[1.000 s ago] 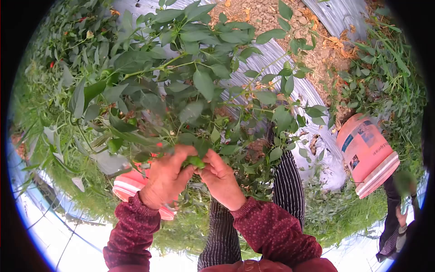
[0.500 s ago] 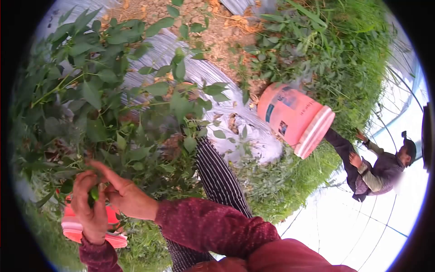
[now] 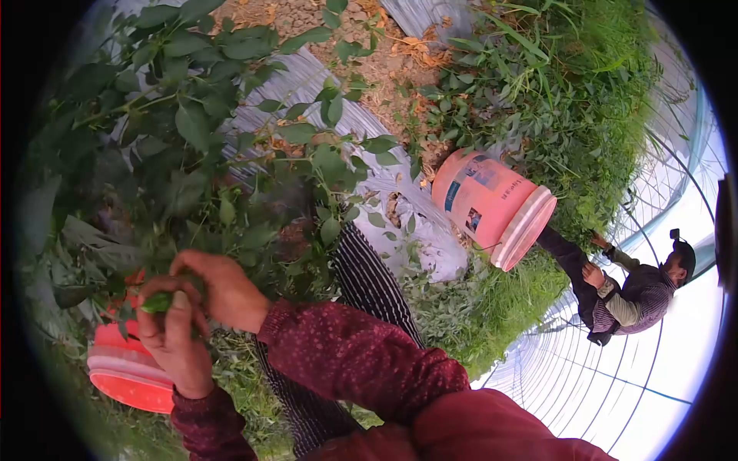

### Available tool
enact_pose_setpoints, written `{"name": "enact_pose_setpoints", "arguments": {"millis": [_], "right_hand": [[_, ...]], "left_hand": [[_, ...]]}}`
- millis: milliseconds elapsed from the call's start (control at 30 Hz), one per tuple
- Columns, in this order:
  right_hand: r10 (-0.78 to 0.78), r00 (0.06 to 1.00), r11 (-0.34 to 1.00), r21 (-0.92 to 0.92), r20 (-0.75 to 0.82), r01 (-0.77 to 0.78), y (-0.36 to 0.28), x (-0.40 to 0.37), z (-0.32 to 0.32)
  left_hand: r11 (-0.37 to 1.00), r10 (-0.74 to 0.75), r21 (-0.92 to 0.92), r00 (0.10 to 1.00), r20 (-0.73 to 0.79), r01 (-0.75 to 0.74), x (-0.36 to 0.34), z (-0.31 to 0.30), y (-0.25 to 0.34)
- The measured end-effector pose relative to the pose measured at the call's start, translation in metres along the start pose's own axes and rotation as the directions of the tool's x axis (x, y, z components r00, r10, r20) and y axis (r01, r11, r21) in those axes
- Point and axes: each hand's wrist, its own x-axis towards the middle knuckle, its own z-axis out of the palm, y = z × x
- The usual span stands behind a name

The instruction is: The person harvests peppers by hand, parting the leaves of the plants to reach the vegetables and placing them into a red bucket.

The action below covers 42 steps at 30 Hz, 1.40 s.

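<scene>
A green pepper [image 3: 157, 302] shows between the thumb and fingers of my left hand [image 3: 178, 338], which is closed on it. Beside it, my right hand [image 3: 223, 290] has its fingers curled and pressed up against the left one. Its fingertips are partly hidden, and I cannot make out what is in them. Leafy pepper plants [image 3: 192, 123] stand just beyond both hands. Close by my left hand is a pink bucket [image 3: 127, 361] on the ground, partly covered by that hand and by leaves.
Another pink bucket [image 3: 492, 203] with a printed label stands further off beside the plants. A co-worker [image 3: 638, 292] in a cap is at the right. Silvery plastic sheet [image 3: 346, 115] covers the soil. My leg in striped trousers [image 3: 373, 280] is among the leaves.
Both hands have shifted slightly and drawn closer together. The pepper is now more visible in my left hand, and my right fingers have curled in. The view has tilted a little.
</scene>
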Motion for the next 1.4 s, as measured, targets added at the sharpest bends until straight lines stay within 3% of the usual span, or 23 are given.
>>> {"name": "enact_pose_setpoints", "arguments": {"millis": [33, 100, 133, 167, 200, 267, 367, 433, 533, 600, 633, 700, 800, 867, 900, 933, 1000, 1067, 1100, 1167, 1267, 1367, 1400], "right_hand": [[0.0, 1.0, 1.0, 0.017, 0.014, 0.0, 0.018, -0.008, 0.007], [0.279, 0.958, 0.809, 0.519, 0.072, -0.275, 0.023, -0.008, 0.016], [0.266, 0.959, 0.805, 0.523, 0.103, -0.279, 0.017, -0.007, 0.017], [0.201, 0.979, 0.951, 0.23, 0.042, -0.205, -0.001, -0.005, 0.011], [0.116, 0.993, 0.99, -0.08, -0.001, -0.116, -0.013, -0.005, 0.008], [0.125, 0.99, 0.961, -0.256, 0.063, -0.105, -0.008, -0.007, 0.008], [0.117, 0.972, 0.86, -0.51, 0.204, 0.003, -0.01, -0.01, 0.004], [0.164, 0.952, 0.75, -0.66, 0.258, 0.05, -0.011, -0.012, 0.0], [0.236, 0.919, 0.664, -0.743, 0.315, 0.084, -0.009, -0.015, -0.007], [0.256, 0.915, 0.583, -0.805, 0.311, 0.11, -0.009, -0.015, -0.012], [0.26, 0.911, 0.584, -0.803, 0.322, 0.117, -0.007, -0.016, -0.014], [0.213, 0.91, 0.606, -0.779, 0.356, 0.163, -0.005, -0.018, -0.017], [0.245, 0.898, 0.602, -0.784, 0.365, 0.154, -0.008, -0.018, -0.017], [0.252, 0.887, 0.611, -0.774, 0.388, 0.165, -0.01, -0.02, -0.017], [0.244, 0.891, 0.615, -0.771, 0.384, 0.165, -0.01, -0.021, -0.017], [0.223, 0.896, 0.621, -0.764, 0.384, 0.173, -0.011, -0.019, -0.015], [0.198, 0.899, 0.63, -0.754, 0.39, 0.188, -0.014, -0.017, -0.011], [0.238, 0.897, 0.63, -0.762, 0.373, 0.15, -0.015, -0.017, -0.01], [0.237, 0.897, 0.616, -0.772, 0.373, 0.158, -0.016, -0.018, -0.009], [0.248, 0.89, 0.605, -0.779, 0.384, 0.167, -0.015, -0.018, -0.009], [0.284, 0.893, 0.596, -0.794, 0.348, 0.119, -0.013, -0.02, -0.009], [0.248, 0.901, 0.599, -0.787, 0.355, 0.146, -0.012, -0.016, -0.009], [0.247, 0.901, 0.598, -0.787, 0.358, 0.149, -0.012, -0.014, -0.008]], "left_hand": [[1.0, -0.018, -0.015, 0.998, 0.068, 0.019, -0.008, 0.001, 0.005], [0.991, 0.071, 0.103, 0.992, 0.105, -0.082, -0.021, 0.011, 0.015], [1.0, 0.028, 0.004, 0.998, 0.064, -0.029, -0.023, 0.003, 0.016], [0.995, -0.017, -0.094, 1.0, 0.024, 0.019, -0.027, -0.009, 0.017], [0.997, -0.013, -0.074, 1.0, -0.007, 0.012, -0.032, -0.025, 0.015], [0.994, -0.025, 0.099, 0.976, -0.215, 0.047, -0.05, -0.066, 0.006], [0.91, 0.068, 0.407, 0.937, -0.342, 0.083, -0.084, -0.145, -0.007], [0.884, 0.081, 0.436, 0.864, -0.496, 0.168, -0.099, -0.193, -0.022], [0.809, 0.099, 0.528, 0.825, -0.556, 0.259, -0.112, -0.26, -0.053], [0.517, 0.182, 0.816, 0.898, -0.4, 0.259, -0.109, -0.284, -0.072], [0.518, 0.178, 0.812, 0.895, -0.41, 0.269, -0.11, -0.284, -0.075], [0.202, 0.276, 0.956, 0.924, -0.264, 0.213, -0.101, -0.261, -0.063], [0.658, 0.27, 0.746, 0.891, -0.366, 0.107, -0.082, -0.209, -0.043], [0.696, 0.319, 0.717, 0.913, -0.254, -0.043, -0.063, -0.164, -0.028], [0.84, 0.168, 0.54, 0.926, -0.339, 0.045, -0.049, -0.144, -0.029], [0.856, 0.065, 0.508, 0.956, -0.286, 0.094, -0.035, -0.133, -0.027], [0.955, -0.079, 0.228, 0.905, -0.417, 0.188, -0.003, -0.121, -0.076], [0.931, -0.347, -0.269, 0.826, -0.444, 0.247, 0.026, -0.114, -0.105], [0.927, -0.359, -0.271, 0.819, -0.448, 0.258, 0.035, -0.112, -0.105], [0.707, -0.501, -0.69, 0.799, -0.334, 0.155, 0.056, -0.111, -0.104], [0.543, -0.555, -0.83, 0.796, -0.241, 0.127, 0.083, -0.111, -0.107], [0.525, -0.411, -0.847, 0.895, -0.173, 0.077, 0.101, -0.104, -0.112], [0.658, -0.469, -0.748, 0.821, -0.325, 0.08, 0.104, -0.098, -0.112]]}}
